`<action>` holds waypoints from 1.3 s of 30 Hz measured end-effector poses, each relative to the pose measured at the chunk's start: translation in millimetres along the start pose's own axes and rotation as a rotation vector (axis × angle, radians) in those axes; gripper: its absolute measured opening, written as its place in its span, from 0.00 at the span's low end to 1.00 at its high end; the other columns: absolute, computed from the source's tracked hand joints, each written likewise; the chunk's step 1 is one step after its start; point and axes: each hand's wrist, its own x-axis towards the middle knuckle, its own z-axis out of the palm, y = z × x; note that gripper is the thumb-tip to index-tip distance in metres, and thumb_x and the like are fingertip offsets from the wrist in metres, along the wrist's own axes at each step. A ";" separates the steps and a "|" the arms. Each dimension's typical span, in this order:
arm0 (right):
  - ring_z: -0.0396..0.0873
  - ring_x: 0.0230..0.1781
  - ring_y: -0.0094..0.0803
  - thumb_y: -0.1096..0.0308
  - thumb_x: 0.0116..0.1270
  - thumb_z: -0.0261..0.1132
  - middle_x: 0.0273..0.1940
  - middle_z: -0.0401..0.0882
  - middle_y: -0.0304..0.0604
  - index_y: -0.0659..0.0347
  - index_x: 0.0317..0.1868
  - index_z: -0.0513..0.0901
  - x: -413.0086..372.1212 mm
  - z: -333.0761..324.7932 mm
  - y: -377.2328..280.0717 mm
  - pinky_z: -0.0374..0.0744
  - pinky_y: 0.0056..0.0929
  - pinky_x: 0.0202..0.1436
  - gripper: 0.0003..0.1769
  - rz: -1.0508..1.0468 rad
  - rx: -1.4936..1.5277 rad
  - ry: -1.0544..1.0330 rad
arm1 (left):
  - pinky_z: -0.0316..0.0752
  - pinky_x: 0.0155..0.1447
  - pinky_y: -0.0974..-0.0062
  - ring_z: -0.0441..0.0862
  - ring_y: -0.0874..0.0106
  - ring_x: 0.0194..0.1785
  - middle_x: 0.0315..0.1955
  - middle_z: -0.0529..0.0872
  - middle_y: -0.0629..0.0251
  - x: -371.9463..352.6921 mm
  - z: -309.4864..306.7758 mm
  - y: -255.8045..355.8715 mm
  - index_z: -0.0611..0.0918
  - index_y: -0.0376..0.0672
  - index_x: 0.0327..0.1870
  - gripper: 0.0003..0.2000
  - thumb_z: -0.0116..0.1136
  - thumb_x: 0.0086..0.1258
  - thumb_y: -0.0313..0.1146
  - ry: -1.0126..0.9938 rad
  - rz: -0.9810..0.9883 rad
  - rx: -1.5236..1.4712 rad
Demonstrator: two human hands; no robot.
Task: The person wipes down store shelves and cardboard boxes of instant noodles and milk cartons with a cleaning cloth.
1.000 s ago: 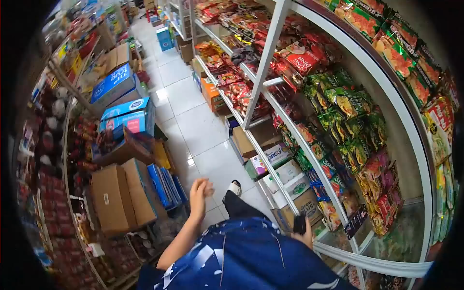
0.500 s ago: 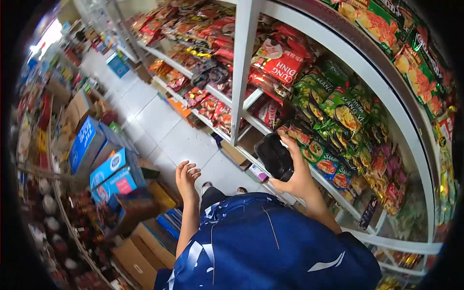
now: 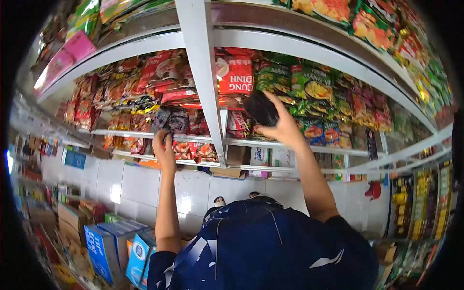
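My right hand (image 3: 285, 126) is wrapped around a black, box-like object (image 3: 261, 108), held in front of the packets on the shelf. What kind of thing it is does not show clearly. My left hand (image 3: 164, 151) reaches up to the shelf edge, its bent fingers at the lower end of a dark patterned cloth (image 3: 171, 120). That crumpled cloth lies over the shelf's front edge, against red packets. Behind the black object are green noodle packets (image 3: 311, 83) and a red packet (image 3: 234, 75) marked "Cung Dinh".
A white upright post (image 3: 200, 72) stands between my hands, joined to white shelf rails (image 3: 261, 143). Blue cartons (image 3: 102, 249) stand on the floor at lower left. A red object (image 3: 373, 190) is at the right on the white tiles.
My view and body have turned to face the shelves. My left hand has moved from over the aisle to the dark cloth. The black object stays in my right hand.
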 end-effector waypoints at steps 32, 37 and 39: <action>0.63 0.56 0.38 0.65 0.50 0.63 0.48 0.72 0.38 0.49 0.39 0.82 -135.2 320.9 -195.3 0.59 0.48 0.62 0.13 -0.508 -1.041 0.409 | 0.67 0.50 0.78 0.73 0.73 0.44 0.40 0.77 0.62 -207.5 -447.9 -34.7 0.74 0.32 0.44 0.12 0.53 0.58 0.21 -0.209 -0.062 -0.212; 0.65 0.53 0.41 0.66 0.51 0.63 0.47 0.71 0.41 0.52 0.45 0.78 -160.5 320.7 -219.0 0.64 0.45 0.57 0.18 -0.571 -0.913 0.597 | 0.64 0.52 0.79 0.71 0.75 0.42 0.37 0.76 0.66 -221.9 -462.1 -21.0 0.74 0.35 0.44 0.12 0.53 0.58 0.21 -0.179 -0.085 -0.306; 0.65 0.52 0.42 0.67 0.52 0.63 0.47 0.71 0.42 0.54 0.45 0.77 -189.7 320.6 -224.0 0.64 0.44 0.56 0.17 -0.539 -0.772 0.640 | 0.64 0.53 0.79 0.71 0.75 0.42 0.37 0.76 0.67 -230.9 -479.0 -7.3 0.74 0.35 0.42 0.10 0.53 0.58 0.22 -0.207 -0.153 -0.376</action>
